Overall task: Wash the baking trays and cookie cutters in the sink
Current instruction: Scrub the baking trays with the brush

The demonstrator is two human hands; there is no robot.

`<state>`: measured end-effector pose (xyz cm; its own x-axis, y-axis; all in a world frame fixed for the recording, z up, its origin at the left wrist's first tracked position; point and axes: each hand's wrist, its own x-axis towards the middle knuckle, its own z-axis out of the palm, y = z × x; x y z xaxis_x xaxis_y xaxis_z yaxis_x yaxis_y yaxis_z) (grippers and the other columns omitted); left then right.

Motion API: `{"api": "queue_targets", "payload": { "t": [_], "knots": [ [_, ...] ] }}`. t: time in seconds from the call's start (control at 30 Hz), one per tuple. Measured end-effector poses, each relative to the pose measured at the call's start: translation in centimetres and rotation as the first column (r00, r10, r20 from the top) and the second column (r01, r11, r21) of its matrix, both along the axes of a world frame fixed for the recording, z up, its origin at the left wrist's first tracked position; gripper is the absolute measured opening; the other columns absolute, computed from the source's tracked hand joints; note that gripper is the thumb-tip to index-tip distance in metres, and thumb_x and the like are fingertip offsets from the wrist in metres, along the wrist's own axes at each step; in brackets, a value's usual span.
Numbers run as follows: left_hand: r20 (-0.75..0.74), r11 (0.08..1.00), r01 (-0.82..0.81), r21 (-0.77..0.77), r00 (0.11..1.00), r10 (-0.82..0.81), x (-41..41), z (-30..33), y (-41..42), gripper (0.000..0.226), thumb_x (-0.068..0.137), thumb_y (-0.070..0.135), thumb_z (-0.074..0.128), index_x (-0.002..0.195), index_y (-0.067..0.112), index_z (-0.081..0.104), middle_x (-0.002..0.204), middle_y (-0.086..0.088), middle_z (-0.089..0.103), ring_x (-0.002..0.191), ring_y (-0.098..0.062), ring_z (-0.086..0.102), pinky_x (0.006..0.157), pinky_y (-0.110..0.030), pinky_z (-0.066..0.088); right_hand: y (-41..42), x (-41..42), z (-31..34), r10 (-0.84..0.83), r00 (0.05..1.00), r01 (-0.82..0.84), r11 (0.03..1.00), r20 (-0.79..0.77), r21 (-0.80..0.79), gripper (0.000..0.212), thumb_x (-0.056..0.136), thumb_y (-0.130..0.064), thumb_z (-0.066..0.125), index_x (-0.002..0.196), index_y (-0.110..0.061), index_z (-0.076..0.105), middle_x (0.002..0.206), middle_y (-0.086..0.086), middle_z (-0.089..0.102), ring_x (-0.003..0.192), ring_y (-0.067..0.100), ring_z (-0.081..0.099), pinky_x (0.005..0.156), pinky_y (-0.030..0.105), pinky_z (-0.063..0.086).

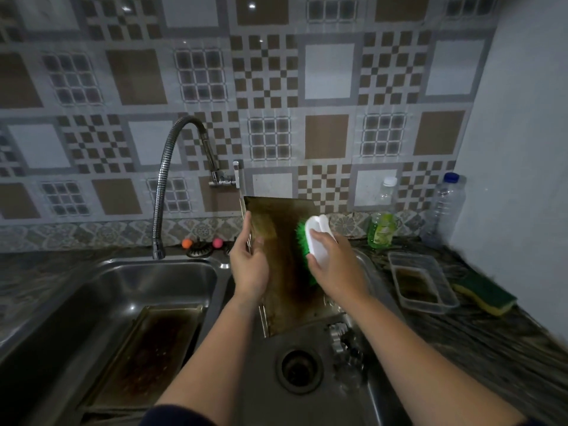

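A stained baking tray [281, 241] stands tilted on end over the right sink basin [264, 379]. My left hand [249, 265] grips its left edge. My right hand [333, 265] holds a white scrub brush [319, 238] whose green bristles press against the tray's face. A second dirty baking tray [144, 355] lies in the left sink basin [116, 287]. Metal cookie cutters [342, 336] lie in the right basin beside the drain [298, 368].
A flexible tap [163, 186] arches over the left basin. On the counter to the right stand a green soap bottle [381, 230], two clear bottles, a plastic container [422, 282] and a yellow-green sponge [485, 295]. The tiled wall is close behind.
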<state>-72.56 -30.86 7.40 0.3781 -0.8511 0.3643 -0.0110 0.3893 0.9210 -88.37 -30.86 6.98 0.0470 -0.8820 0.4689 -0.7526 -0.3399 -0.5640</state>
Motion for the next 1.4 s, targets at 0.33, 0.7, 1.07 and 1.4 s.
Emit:
{"api": "queue_targets", "payload": {
  "t": [0.33, 0.7, 1.07, 1.4],
  "knots": [
    [0.140, 0.992, 0.098, 0.083, 0.984, -0.109, -1.2, 1.8, 2.2, 0.050, 0.092, 0.045, 0.046, 0.134, 0.067, 0.028, 0.146, 0.008, 0.045, 0.134, -0.013, 0.044, 0.112, -0.045, 0.036, 0.0, 3.9, 1.8, 0.136, 0.875, -0.229, 0.962, 0.464, 0.150, 0.075, 0.071, -0.079, 0.049, 0.135, -0.040, 0.048, 0.136, 0.000, 0.047, 0.125, 0.017, 0.046, 0.103, 0.041, 0.042],
    [0.780, 0.998, -0.059, 0.029, 0.625, 0.014, 7.3, -0.5, 2.0, 0.048, 0.099, 0.035, 0.043, 0.146, 0.039, 0.033, 0.142, 0.010, 0.048, 0.132, -0.012, 0.040, 0.109, -0.043, 0.036, 0.0, 7.2, 2.2, 0.026, 0.725, -0.272, 0.929, 0.688, 0.251, 0.018, 0.094, -0.032, 0.054, 0.097, -0.021, 0.068, 0.089, -0.007, 0.066, 0.091, 0.015, 0.063, 0.081, 0.032, 0.048],
    [0.418, 0.819, 0.011, 0.574, 0.856, -0.305, 21.8, -5.0, 4.0, 0.053, 0.100, 0.047, 0.038, 0.150, 0.034, 0.027, 0.151, -0.001, 0.038, 0.137, -0.023, 0.038, 0.109, -0.034, 0.030, 1.5, 17.2, -0.7, -0.060, 0.824, -0.229, 0.874, 0.564, 0.428, 0.052, 0.084, -0.060, 0.057, 0.119, -0.022, 0.064, 0.114, -0.006, 0.066, 0.108, 0.014, 0.058, 0.092, 0.030, 0.043],
    [0.460, 0.663, -0.122, 0.738, 0.810, -0.364, 32.6, -11.6, 4.6, 0.117, 0.051, 0.091, 0.055, 0.150, 0.044, 0.014, 0.143, -0.003, 0.041, 0.124, -0.028, 0.049, 0.101, -0.042, 0.044, 2.0, 23.0, -6.2, -0.116, 0.970, 0.194, 0.899, -0.214, 0.393, 0.056, 0.083, -0.049, 0.063, 0.136, -0.039, 0.048, 0.121, 0.007, 0.053, 0.109, 0.028, 0.055, 0.084, 0.031, 0.044]
  ]
}}
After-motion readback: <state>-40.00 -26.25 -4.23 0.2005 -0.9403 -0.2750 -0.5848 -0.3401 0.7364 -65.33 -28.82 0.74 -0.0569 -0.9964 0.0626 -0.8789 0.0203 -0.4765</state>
